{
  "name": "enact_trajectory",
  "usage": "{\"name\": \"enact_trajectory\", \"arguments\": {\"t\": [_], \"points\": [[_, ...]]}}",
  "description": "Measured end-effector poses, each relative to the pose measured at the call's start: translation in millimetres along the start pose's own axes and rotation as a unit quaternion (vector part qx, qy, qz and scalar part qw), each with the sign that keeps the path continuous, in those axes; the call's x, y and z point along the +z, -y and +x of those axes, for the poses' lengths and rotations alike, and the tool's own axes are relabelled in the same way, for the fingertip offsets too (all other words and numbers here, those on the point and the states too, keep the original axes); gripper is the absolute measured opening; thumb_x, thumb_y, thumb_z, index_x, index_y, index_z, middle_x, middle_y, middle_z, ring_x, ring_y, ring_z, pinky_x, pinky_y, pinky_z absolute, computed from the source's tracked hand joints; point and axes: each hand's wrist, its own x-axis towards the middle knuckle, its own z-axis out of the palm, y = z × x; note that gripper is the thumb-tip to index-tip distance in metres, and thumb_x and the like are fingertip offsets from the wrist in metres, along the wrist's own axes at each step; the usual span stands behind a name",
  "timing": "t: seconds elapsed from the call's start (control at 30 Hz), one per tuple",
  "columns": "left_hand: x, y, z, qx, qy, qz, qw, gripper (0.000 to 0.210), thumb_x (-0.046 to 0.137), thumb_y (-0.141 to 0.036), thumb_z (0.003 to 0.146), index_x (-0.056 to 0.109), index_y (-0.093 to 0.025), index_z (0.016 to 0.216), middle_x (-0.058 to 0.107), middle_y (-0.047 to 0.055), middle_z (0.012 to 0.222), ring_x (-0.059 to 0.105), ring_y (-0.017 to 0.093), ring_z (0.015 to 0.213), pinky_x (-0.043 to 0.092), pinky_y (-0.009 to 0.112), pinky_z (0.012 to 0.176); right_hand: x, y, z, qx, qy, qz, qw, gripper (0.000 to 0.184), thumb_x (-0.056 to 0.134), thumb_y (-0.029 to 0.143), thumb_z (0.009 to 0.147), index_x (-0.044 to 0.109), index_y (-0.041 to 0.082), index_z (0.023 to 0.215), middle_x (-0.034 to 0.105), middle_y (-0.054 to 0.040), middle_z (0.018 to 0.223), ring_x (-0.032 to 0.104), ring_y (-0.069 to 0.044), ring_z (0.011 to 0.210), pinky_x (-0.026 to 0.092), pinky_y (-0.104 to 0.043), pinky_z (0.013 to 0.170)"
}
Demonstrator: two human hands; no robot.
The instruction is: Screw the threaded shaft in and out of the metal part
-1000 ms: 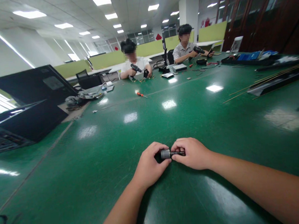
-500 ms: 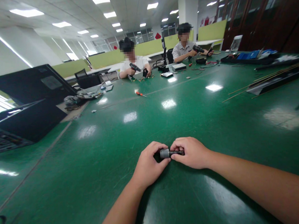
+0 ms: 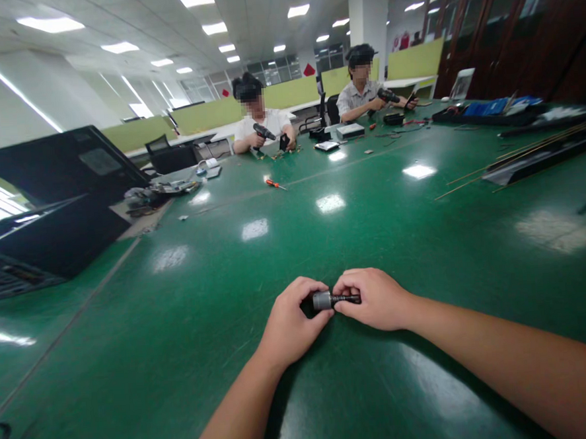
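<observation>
Between my hands lies a small cylindrical piece (image 3: 322, 301), with a thick grey end and a thinner, dark, ringed shaft; its exact kind I cannot make out. My left hand (image 3: 296, 318) curls around the grey end, thumb in front and fingers behind. The dark shaft is pinched by my right hand (image 3: 375, 299), whose thumb runs along its near side. The two hands almost meet, low over the green tabletop (image 3: 220, 330). Parts of the far fingers are hidden behind the piece.
An orange screwdriver (image 3: 273, 183) lies farther out. Across the table two people (image 3: 262, 125) hold power drills. A large dark case (image 3: 51, 241) stands at left. Thin rods and a dark channel (image 3: 513, 166) lie at right, near a tray (image 3: 489, 111) of blue items.
</observation>
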Motion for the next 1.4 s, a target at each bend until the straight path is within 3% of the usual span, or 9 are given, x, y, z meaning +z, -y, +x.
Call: {"name": "enact_trajectory", "arguments": {"t": [0.6, 1.03, 1.27, 1.4], "points": [[-0.8, 0, -2, -0.001, -0.004, 0.003, 1.0, 0.025, 0.069, -0.013, 0.076, 0.064, -0.022, 0.099, 0.065, 0.003, 0.095, 0.061, 0.019, 0.09, 0.047, 0.032, 0.081, -1, 1, 1, 0.002, 0.004, -0.003, 1.0, 0.01, 0.067, 0.025, 0.079, 0.07, 0.021, 0.088, 0.067, 0.0002, 0.08, 0.059, -0.014, 0.073, 0.038, -0.026, 0.065], [-5.4, -2, -1, -0.014, -0.031, 0.023, 0.999, 0.025, 0.074, -0.013, 0.071, 0.066, -0.021, 0.094, 0.067, 0.002, 0.091, 0.063, 0.019, 0.087, 0.048, 0.031, 0.078, 0, -2, 2, -0.008, -0.035, 0.034, 0.999, 0.006, 0.068, 0.02, 0.076, 0.07, 0.018, 0.081, 0.064, 0.0002, 0.073, 0.055, -0.013, 0.067, 0.038, -0.024, 0.061], [-30.7, 3, -11, -0.022, -0.072, 0.16, 0.984, 0.022, 0.071, -0.022, 0.075, 0.067, -0.023, 0.096, 0.071, 0.004, 0.095, 0.064, 0.024, 0.092, 0.05, 0.039, 0.086, -2, -2, 4, 0.032, -0.059, 0.089, 0.994, 0.007, 0.066, 0.021, 0.078, 0.072, 0.016, 0.079, 0.062, 0.0002, 0.066, 0.053, -0.012, 0.059, 0.039, -0.024, 0.056], [-57.2, 4, -29, -0.104, -0.123, 0.173, 0.972, 0.028, 0.066, -0.037, 0.081, 0.059, -0.022, 0.103, 0.072, 0.006, 0.1, 0.068, 0.026, 0.094, 0.053, 0.039, 0.085, -2, 0, 6, 0.06, -0.058, 0.13, 0.988, 0.015, 0.064, 0.027, 0.082, 0.073, 0.016, 0.082, 0.065, -0.0006, 0.066, 0.054, -0.012, 0.059, 0.039, -0.024, 0.056]]}}
